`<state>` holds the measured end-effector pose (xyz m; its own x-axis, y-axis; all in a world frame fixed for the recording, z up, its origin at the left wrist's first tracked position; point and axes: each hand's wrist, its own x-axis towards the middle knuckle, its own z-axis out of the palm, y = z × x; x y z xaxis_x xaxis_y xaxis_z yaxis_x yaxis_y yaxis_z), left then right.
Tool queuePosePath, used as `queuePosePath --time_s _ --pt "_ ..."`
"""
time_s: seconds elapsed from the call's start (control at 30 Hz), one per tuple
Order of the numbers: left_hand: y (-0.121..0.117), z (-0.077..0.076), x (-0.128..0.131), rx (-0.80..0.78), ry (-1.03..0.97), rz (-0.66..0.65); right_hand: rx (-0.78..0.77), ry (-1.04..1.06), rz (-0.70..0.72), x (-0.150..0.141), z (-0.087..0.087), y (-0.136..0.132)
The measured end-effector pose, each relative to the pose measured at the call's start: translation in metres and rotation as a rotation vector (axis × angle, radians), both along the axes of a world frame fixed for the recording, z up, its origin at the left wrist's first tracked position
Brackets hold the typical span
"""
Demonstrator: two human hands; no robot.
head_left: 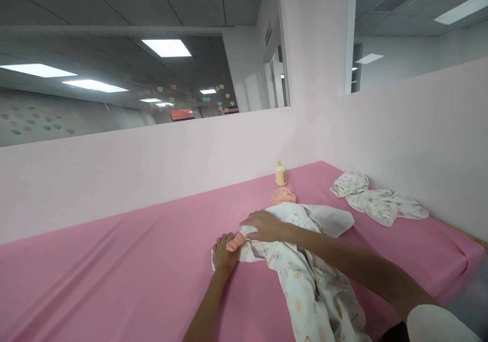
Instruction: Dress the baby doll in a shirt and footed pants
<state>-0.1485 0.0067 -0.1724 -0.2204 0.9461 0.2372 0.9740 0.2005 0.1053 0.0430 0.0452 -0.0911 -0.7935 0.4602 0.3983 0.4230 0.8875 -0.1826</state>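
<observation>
A baby doll [284, 195] lies on its back on the pink mat [114, 260], wearing a white printed sleepsuit [305, 281]. My left hand [224, 253] is closed on the cuff of the suit's sleeve, where the doll's small hand [233, 244] pokes out. My right hand [263, 226] lies on the doll's upper arm and shoulder with its fingers spread flat over the fabric. The other sleeve [331, 219] lies spread out to the right.
A small cream bottle [281, 174] stands by the wall behind the doll's head. A crumpled white printed garment [377, 199] lies at the mat's far right. Low pink walls [152, 164] enclose the mat at back and right.
</observation>
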Motion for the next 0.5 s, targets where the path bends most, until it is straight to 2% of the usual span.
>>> queuePosePath --time_s 0.07,0.13,0.23,0.3,0.4,0.43,0.5 --pt "-0.002 0.005 -0.005 0.0 -0.035 0.009 -0.024 0.203 -0.195 0.037 -0.001 0.004" --pt "-0.003 0.012 -0.016 -0.007 -0.079 0.09 -0.079 0.325 -0.483 0.082 -0.006 0.011" --pt "-0.004 0.025 -0.039 -0.018 -0.184 0.266 -0.182 0.266 -0.92 0.154 -0.019 0.023" --pt "-0.004 0.036 -0.053 -0.018 -0.273 0.31 -0.23 0.174 -1.101 0.195 -0.029 0.027" --pt "-0.005 0.058 -0.051 0.165 -0.309 0.334 -0.42 0.082 -1.228 0.238 -0.045 0.028" --pt "-0.005 0.068 -0.041 0.239 -0.316 0.307 -0.492 0.069 -1.234 0.246 -0.049 0.028" --pt "-0.003 0.087 -0.01 0.317 -0.361 0.173 -0.589 0.07 -1.218 0.257 -0.055 0.029"
